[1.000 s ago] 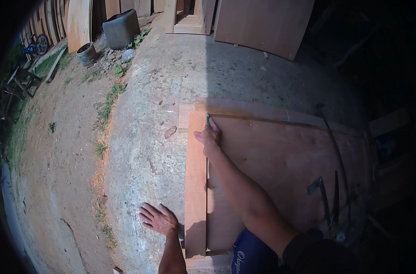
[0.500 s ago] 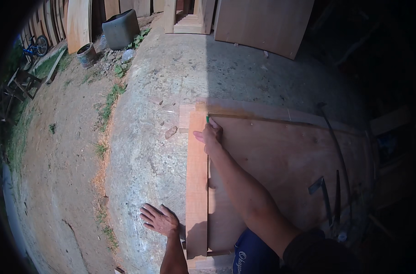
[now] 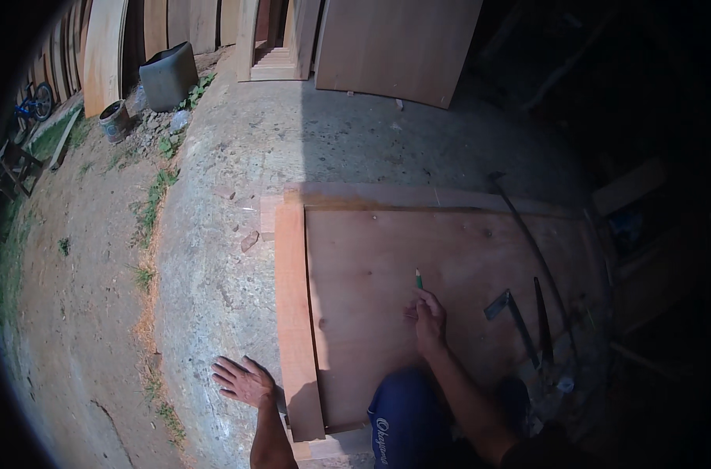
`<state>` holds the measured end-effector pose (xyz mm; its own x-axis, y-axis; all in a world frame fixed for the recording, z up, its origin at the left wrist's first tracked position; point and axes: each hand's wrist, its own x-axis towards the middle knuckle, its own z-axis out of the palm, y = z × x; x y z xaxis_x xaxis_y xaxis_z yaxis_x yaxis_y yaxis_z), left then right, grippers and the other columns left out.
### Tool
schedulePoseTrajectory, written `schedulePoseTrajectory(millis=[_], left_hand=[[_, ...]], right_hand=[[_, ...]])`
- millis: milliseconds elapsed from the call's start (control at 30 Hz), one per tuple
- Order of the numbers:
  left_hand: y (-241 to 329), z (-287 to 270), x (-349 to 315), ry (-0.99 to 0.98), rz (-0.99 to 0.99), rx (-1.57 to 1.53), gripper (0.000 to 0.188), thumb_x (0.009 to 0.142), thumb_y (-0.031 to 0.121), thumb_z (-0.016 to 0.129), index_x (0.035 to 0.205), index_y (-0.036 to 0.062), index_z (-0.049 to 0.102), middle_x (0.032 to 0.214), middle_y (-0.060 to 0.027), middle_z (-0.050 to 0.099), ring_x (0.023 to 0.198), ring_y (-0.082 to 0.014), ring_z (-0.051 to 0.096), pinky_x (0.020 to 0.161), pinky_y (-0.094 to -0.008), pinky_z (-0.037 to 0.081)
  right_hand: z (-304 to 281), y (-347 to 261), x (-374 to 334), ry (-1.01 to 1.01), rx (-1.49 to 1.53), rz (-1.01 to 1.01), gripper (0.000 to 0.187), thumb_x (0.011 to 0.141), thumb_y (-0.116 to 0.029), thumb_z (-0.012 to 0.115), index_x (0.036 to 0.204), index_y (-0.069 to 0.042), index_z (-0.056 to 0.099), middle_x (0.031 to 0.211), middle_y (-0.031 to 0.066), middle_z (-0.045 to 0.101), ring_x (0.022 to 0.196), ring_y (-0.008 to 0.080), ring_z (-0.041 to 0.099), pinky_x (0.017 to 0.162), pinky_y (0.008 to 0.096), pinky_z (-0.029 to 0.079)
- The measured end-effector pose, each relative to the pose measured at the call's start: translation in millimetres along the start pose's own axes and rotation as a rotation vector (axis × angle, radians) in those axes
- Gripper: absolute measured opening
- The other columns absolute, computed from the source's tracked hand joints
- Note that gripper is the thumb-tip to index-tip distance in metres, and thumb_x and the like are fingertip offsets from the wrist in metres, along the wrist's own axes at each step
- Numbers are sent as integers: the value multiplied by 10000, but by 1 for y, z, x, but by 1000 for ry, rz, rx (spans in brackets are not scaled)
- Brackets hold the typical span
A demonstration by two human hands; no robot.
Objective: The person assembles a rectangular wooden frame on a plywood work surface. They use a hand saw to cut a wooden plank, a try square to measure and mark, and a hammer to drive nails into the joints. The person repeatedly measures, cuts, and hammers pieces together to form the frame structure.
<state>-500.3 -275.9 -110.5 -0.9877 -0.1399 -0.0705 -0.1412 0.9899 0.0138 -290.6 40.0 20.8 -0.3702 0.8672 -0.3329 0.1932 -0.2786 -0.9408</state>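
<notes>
Between the fingers of my right hand (image 3: 429,320) is a green pencil (image 3: 419,278), its tip pointing away from me above the plywood panel (image 3: 387,250). My left hand (image 3: 246,381) is spread flat on the sunlit concrete floor (image 3: 215,313), just left of the wooden board (image 3: 296,313). That long, narrow board lies along the panel's left edge, with a thin dark gap beside it. Neither hand touches the board. On the panel's right part lie a try square (image 3: 513,316) and a dark, narrow pointed tool (image 3: 542,320).
A long dark bar (image 3: 531,242) with a bent end lies across the panel's right side. Small stones (image 3: 250,241) sit on the concrete. Wooden frames (image 3: 273,47) and a large panel (image 3: 394,47) stand at the back. A grey container (image 3: 169,78) and a bucket (image 3: 115,121) stand far left.
My right hand with the pencil has come back from the far end of the board toward me, over the panel. My left hand stays flat on the concrete. The view has shifted right.
</notes>
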Motion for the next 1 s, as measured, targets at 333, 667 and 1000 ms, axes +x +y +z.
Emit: schedulePoseTrajectory(millis=[333,667,1000], left_hand=[[-8,1,10,-278,19,49,963,931,777,356,1633,160,121,1677,-154,184,1522,-365,244,1196,-572,240],[41,-58,-63,-495,629,-761,1163,833,605,726,1518,-160,179,1339,-345,563,1235,-408,576,1078,-410,426],[63,-208,-145,-310,731,-493,1013,696,345,877,1499,-20,379,1222,-218,676,1137,-349,658,994,-412,499]], right_hand=[[-253,111,-184,177,-959,-317,645,938,-261,676,1466,18,432,1261,238,577,1155,390,567,987,494,469],[-260,148,-176,-31,-1129,-339,618,863,-159,643,1449,-38,488,1425,210,503,1299,389,481,1046,495,430],[-275,88,-156,93,-673,-413,566,924,-208,637,1441,-28,495,1354,261,559,1237,406,562,1043,453,469]])
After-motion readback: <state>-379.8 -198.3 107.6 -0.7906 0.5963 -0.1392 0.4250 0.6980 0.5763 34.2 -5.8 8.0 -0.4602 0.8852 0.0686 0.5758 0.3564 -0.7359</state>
